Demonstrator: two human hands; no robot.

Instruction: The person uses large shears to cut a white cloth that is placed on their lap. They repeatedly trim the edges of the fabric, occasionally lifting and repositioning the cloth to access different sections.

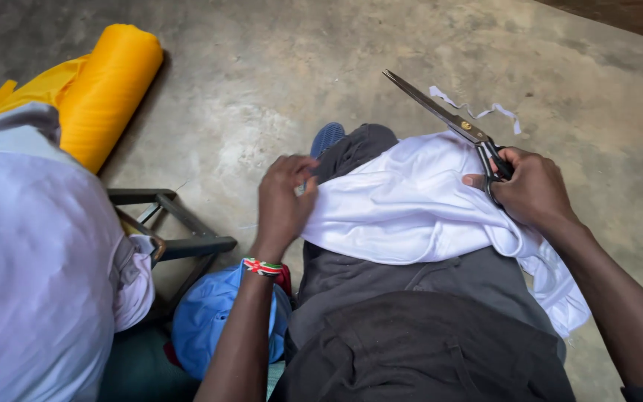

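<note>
My left hand (283, 202) pinches the near-left edge of the white cloth (411, 205) on my lap; right hand (533, 190) grips the scissors (452, 123), blades shut, pointing far-left. Yellow fabric roll (109, 93) far left on floor.

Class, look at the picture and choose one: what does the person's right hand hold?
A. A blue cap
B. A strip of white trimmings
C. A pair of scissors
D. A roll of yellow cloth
C: the right hand grips the handles of the scissors, blades pointing up and away over the white cloth on the lap.
</note>
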